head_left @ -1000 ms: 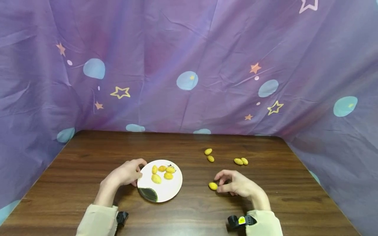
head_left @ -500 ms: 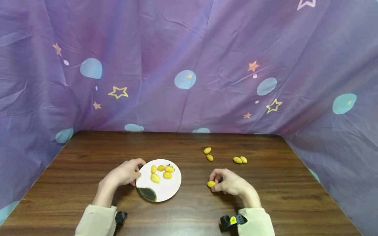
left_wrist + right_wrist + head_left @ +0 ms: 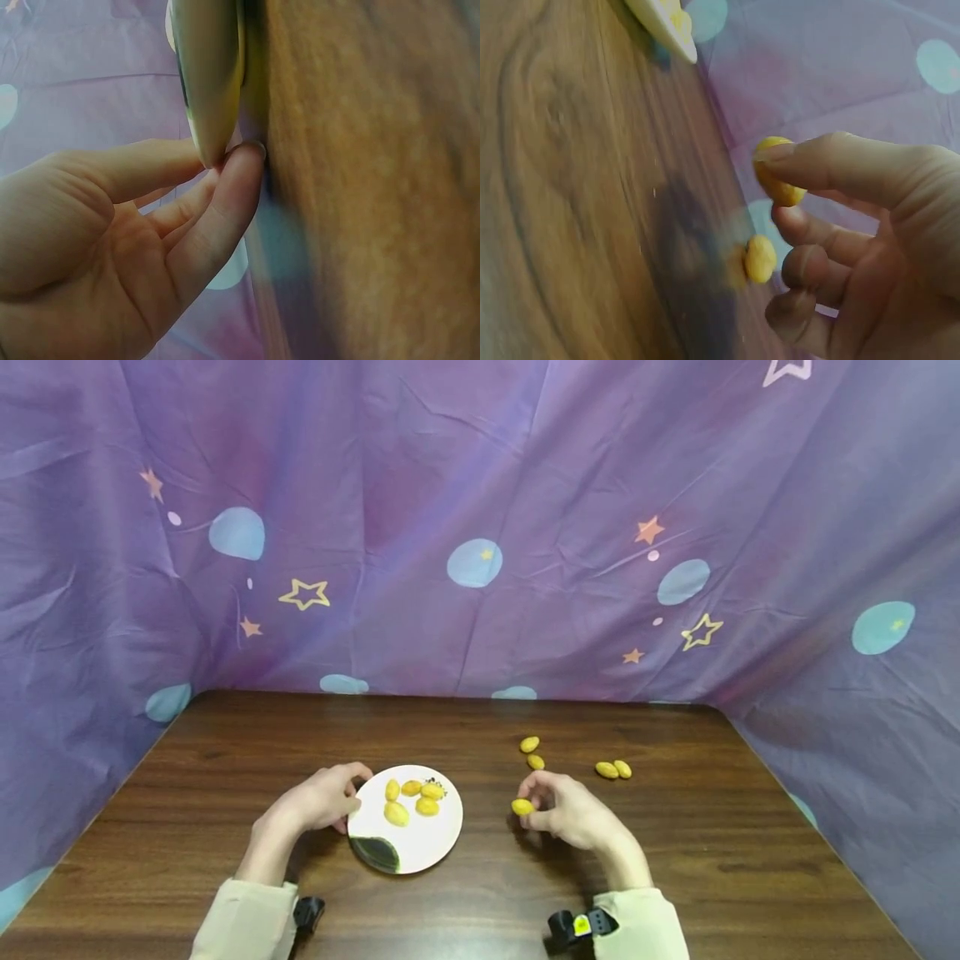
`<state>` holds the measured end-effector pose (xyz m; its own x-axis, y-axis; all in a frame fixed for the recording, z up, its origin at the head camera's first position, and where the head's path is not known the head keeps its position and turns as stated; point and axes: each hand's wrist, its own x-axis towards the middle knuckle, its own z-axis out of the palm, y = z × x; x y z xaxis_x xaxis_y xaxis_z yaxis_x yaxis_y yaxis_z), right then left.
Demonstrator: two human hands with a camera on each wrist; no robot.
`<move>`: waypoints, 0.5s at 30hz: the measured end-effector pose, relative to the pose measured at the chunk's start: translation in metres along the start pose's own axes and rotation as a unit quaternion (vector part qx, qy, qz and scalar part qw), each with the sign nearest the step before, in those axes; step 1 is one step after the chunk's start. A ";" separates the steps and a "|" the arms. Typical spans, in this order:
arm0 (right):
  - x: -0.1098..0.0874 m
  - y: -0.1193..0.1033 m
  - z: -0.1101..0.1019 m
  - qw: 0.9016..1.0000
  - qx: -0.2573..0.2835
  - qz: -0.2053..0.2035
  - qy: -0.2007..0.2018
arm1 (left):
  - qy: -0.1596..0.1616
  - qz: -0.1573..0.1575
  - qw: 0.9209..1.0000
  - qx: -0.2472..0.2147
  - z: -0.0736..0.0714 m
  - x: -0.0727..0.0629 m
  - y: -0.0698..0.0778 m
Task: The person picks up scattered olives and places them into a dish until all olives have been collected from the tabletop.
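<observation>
My left hand point(image 3: 311, 800) grips the left rim of a round white plate point(image 3: 429, 842) with a dark green patch at its near edge. In the left wrist view, the thumb and fingers close on the edge of the plate point(image 3: 214, 82), low beside the table. Several small yellow oval fruits point(image 3: 397, 814) lie on it. To the right of the plate, my right hand point(image 3: 576, 814) pinches another yellow oval fruit point(image 3: 522, 807) between thumb and index finger. The right wrist view shows this fruit point(image 3: 786, 193) raised off the wood, the other fingers curled loosely below.
Two yellow fruits point(image 3: 530, 745) lie beyond my right hand, and another pair point(image 3: 607, 770) lies farther right, side by side. Everything stands on a dark brown wooden table point(image 3: 480, 910). A purple patterned cloth point(image 3: 570, 527) hangs behind and along the sides.
My right hand has closed on the yellow fruit, lifted it and carried it left and away from me. The left hand and the plate have stayed in place.
</observation>
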<state>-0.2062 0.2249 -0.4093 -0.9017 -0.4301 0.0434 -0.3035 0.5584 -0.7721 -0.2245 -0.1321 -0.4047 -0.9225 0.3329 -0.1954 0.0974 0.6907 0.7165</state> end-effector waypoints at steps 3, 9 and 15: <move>0.004 -0.007 0.005 0.999 -0.023 -0.015 0.022 | 0.001 -0.002 1.000 -0.003 0.001 -0.001 -0.001; 0.013 -0.023 0.020 0.997 -0.049 -0.018 0.063 | 0.001 0.001 1.000 0.004 0.000 -0.001 -0.001; 0.023 -0.038 0.045 0.996 -0.046 -0.042 0.061 | -0.002 0.003 1.000 0.003 0.000 0.000 0.000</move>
<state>-0.2014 0.1623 -0.4072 -0.9007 -0.3926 0.1860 -0.4017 0.5894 -0.7009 -0.2242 -0.1323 -0.4040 -0.9204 0.3397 -0.1936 0.1055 0.6925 0.7136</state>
